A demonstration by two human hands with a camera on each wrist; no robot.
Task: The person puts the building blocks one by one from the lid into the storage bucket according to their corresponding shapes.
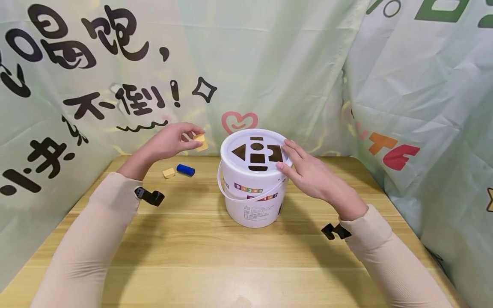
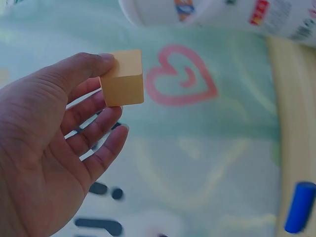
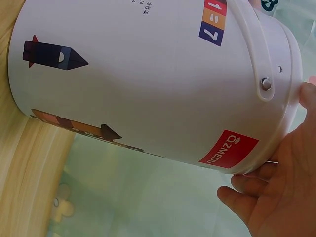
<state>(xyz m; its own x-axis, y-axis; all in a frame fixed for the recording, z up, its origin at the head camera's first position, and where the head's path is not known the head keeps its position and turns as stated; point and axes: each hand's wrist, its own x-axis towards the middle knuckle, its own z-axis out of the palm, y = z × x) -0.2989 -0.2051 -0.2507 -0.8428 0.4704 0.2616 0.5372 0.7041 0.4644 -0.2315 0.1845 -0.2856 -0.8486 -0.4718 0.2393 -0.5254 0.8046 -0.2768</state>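
A yellow wooden block (image 2: 123, 84) is pinched between the thumb and fingers of my left hand (image 1: 171, 140), held above the table to the left of a white bucket (image 1: 252, 209). The other left fingers fan out loosely in the left wrist view. My right hand (image 1: 313, 173) rests on the right edge of the bucket's lid (image 1: 242, 136), its fingers and thumb spread fairly straight over the rim. Shaped holes are cut in the lid, among them a triangle, a circle and a square. The bucket stands upright, its handle hanging at the front.
Left of the bucket, a second yellow block (image 1: 168, 173) and a blue cylinder (image 1: 185, 170) lie on the wooden table (image 1: 185, 265). Printed cloth (image 1: 292, 64) hangs behind and on both sides of the table.
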